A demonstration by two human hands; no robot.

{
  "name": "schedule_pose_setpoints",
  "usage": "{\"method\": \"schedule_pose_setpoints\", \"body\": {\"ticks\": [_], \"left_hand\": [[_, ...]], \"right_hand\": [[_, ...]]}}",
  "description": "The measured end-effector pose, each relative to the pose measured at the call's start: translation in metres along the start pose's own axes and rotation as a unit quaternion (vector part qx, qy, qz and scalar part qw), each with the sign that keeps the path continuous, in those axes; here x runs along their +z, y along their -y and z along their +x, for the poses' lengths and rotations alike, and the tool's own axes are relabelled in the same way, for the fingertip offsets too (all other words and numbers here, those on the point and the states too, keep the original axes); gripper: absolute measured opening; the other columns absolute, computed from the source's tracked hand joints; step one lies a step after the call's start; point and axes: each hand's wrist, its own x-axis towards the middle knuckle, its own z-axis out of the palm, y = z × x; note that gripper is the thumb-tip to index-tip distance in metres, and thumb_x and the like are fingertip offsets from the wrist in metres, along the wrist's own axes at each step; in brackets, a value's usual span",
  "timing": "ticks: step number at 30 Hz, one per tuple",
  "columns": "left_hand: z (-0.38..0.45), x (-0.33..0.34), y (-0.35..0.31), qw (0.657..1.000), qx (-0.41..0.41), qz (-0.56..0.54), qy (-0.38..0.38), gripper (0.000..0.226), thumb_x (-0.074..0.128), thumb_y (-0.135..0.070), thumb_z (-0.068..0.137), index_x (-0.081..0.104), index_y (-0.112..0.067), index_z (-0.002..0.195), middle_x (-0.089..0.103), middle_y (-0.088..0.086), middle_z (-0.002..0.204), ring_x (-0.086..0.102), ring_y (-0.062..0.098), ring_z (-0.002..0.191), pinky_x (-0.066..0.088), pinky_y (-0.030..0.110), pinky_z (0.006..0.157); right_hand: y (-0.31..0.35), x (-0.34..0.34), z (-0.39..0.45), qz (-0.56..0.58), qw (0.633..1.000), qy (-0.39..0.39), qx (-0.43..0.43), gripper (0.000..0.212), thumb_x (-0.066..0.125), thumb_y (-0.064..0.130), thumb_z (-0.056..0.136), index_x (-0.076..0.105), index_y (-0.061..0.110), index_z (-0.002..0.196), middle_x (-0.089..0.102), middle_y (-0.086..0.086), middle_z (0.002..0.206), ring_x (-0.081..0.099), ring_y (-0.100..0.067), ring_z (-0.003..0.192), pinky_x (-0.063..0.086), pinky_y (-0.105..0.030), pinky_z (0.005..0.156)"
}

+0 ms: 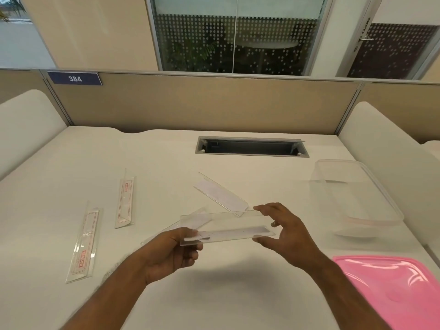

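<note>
White desk (226, 294): fills lower frame. Clear rectangular plastic tub (319, 177): right. Pink plastic lid (392, 289): lower right. Clear acrylic sign holder (228, 226): centre, lifted; left hand (171, 253) and right hand (288, 232) grasp its ends. Step: carrying, probably; next, level transfer toward tub.

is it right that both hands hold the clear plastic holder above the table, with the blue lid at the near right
The lid is pink, not blue; the head view shows it. Left hand and right hand do hold the clear plastic holder above the table.
</note>
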Motion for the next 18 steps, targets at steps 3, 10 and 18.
{"method": "schedule_pose_setpoints", "body": {"ticks": [3,10,18], "left_hand": [[0.003,-0.008,0.001,0.999,0.044,-0.011,-0.023,0.050,0.055,-0.046,0.091,0.069,-0.008,0.120,0.071,0.018,0.106,0.067,0.031,0.078,0.055,0.038,0.072],[-0.016,-0.025,-0.005,0.923,0.283,0.257,-0.042,0.082,0.082,-0.055,0.067,0.046,-0.045,0.140,0.058,-0.013,0.138,0.062,0.013,0.118,0.051,0.032,0.095],[-0.011,-0.018,-0.009,0.935,0.269,0.221,-0.071,0.047,0.080,-0.023,0.074,0.068,-0.026,0.120,0.076,0.002,0.107,0.070,0.021,0.105,0.053,0.016,0.080]], "right_hand": [[0.002,-0.002,0.001,-0.016,1.000,0.009,0.016,0.061,0.082,0.034,0.069,0.055,0.051,0.121,0.055,0.018,0.122,0.060,-0.009,0.105,0.044,-0.012,0.076],[0.005,-0.010,0.001,-0.020,0.997,0.019,0.078,0.062,0.088,0.037,0.064,0.063,0.040,0.120,0.060,0.024,0.106,0.063,-0.005,0.091,0.044,-0.013,0.071],[0.016,-0.013,0.012,0.042,0.984,0.068,0.160,0.051,0.086,0.045,0.062,0.073,0.032,0.111,0.072,0.011,0.095,0.065,0.000,0.089,0.048,-0.011,0.071]]}}
